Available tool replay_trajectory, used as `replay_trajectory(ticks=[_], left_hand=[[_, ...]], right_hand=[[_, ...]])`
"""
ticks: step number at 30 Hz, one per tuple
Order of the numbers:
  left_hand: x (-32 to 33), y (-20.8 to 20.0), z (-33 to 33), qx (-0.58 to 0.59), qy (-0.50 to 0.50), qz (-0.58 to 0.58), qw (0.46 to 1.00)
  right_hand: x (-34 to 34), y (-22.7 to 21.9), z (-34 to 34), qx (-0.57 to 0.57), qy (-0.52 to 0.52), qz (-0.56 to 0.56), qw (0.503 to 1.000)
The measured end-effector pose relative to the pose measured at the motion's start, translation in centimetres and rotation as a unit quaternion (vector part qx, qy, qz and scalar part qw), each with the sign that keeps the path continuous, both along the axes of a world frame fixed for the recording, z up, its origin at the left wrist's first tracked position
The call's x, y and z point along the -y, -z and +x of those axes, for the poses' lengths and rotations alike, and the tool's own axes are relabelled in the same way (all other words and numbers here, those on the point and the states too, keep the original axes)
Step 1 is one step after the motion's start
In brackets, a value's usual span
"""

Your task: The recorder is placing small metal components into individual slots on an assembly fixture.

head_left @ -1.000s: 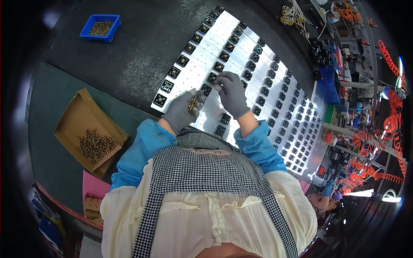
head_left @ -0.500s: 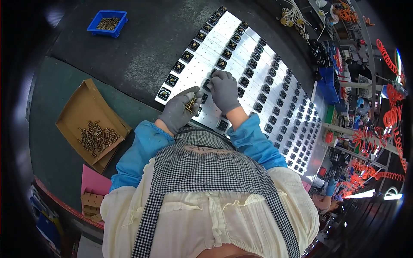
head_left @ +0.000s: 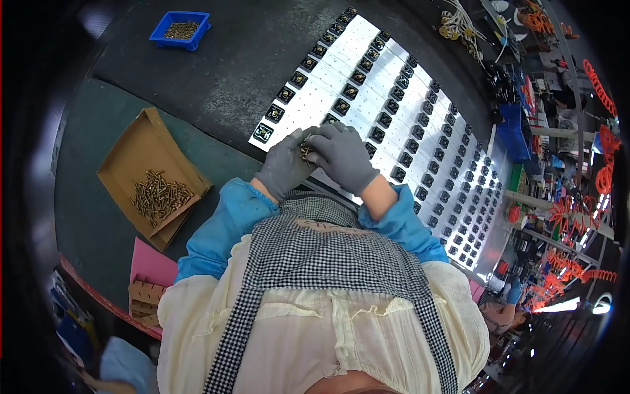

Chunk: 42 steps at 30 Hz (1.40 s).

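Note:
My left hand, in a grey glove, is closed around a small bunch of brass-coloured screws. Against it, my right hand, gloved alike, has its fingers bent over the bunch; what its fingertips pinch is hidden. Both hands are above the near left part of a shiny white perforated panel surface. Rows of square black parts run along it, such as the black part at the near left corner. Several of the left rows' parts have a brass-coloured middle. My hands cover some of the nearest ones.
An open cardboard box with loose brass screws lies on the dark green tabletop at left. Further back is a blue tray of small brass pieces. A pink sheet lies near left. White cables are at far right.
My right hand has come back from a black part on the panel to the screws in my left hand. The two hands now touch. The view has shifted slightly.

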State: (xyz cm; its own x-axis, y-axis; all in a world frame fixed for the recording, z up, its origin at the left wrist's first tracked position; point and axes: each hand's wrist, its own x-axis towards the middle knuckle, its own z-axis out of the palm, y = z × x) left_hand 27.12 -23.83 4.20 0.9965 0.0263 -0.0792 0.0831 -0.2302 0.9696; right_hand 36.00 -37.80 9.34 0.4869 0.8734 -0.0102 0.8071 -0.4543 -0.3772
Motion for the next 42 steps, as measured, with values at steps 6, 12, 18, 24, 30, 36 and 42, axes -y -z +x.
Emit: replay_trajectory(ticks=[6, 12, 18, 24, 30, 36, 42], left_hand=[[1.1, 0.5, -1.3, 0.032, -0.054, -0.04, 0.997], [2.9, 7.4, -2.2, 0.063, -0.118, -0.409, 0.903], [1.2, 5.2, -2.7, -0.167, -0.225, -0.731, 0.622], [-0.1, 0.9, -3.0, -0.205, -0.135, -0.582, 0.776], [-0.2, 2.3, -2.9, -0.233, -0.048, -0.597, 0.766], [0.1, 1.9, -3.1, -0.253, -0.107, -0.484, 0.831], [-0.3, 1.7, -2.6, -0.3, -0.16, -0.504, 0.794]], right_hand=[[1.0, 0.6, -0.5, -0.023, 0.016, 0.005, 1.0], [-0.2, 0.7, -1.0, -0.07, -0.047, 0.004, 0.996], [0.3, 0.4, 0.3, -0.097, 0.05, 0.109, 0.988], [0.6, 0.1, -0.1, -0.085, 0.019, 0.139, 0.986], [0.2, 0.0, -2.0, -0.021, 0.068, 0.165, 0.984], [1.3, 0.9, -1.9, -0.188, 0.072, 0.104, 0.974], [1.6, 1.4, -1.2, -0.101, 0.168, 0.176, 0.965]])
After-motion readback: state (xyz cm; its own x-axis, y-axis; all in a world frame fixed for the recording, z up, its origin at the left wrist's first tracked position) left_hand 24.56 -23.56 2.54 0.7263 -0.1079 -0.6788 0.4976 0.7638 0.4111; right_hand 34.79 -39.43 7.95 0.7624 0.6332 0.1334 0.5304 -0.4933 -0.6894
